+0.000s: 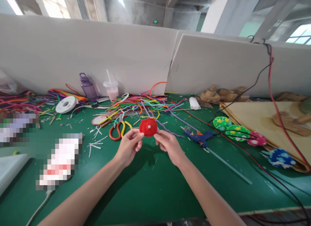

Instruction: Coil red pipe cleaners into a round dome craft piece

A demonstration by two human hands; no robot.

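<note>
A round red coiled disc (148, 128) with a small pale centre is held up above the green table (145, 193). My left hand (129, 145) pinches its lower left edge between thumb and fingers. At the lower right edge, the fingers of my right hand (168, 145) are closed on the same disc. Scissors (115, 132) with red and yellow handles lie just behind my left hand. Beyond the disc is a pile of coloured pipe cleaners (145, 104). To the right of my right hand rests a blue glue gun (199, 137) with a long clear glue stick.
Green, pink and blue decorated pieces (236, 132) lie at right beside brown sheets (267, 112), with red and black cables crossing. Farther back stand a purple bottle (88, 88) and a lidded cup (112, 90). A white spool (66, 104) and a blurred device (62, 158) are at left.
</note>
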